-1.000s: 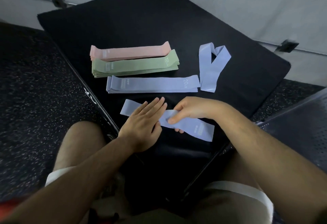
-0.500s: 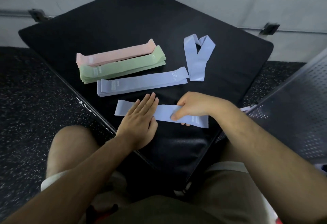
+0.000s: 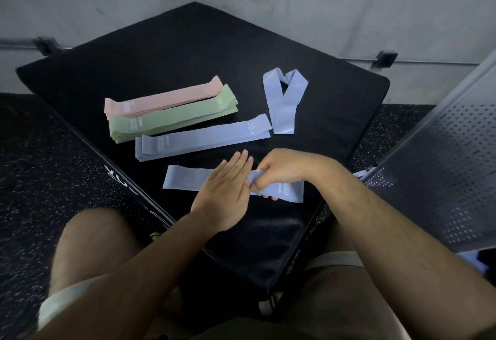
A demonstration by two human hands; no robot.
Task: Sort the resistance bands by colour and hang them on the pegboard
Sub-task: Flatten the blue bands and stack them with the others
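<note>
The fingers [image 3: 237,166] of my left hand [image 3: 222,192] lie straight and close together, pressed flat on the middle of the blue band [image 3: 185,180] at the lower centre of the frame. The fingers [image 3: 264,176] of my right hand [image 3: 281,170] are curled round the same band just to the right, bunching it there. The band lies on the black counter [image 3: 188,52]. Its long axis runs left to right, tipped slightly down toward the right, and its free end sticks out left of my left hand. The blue stack [image 3: 204,138] it matches lies just above it, nearly parallel and close to my left fingertips, so I judge the next move to be a short carry up the frame. Above that sit the green stack [image 3: 171,119] and the pink stack [image 3: 166,99]. A loose folded blue band [image 3: 283,109] waits at the upper right.
</note>
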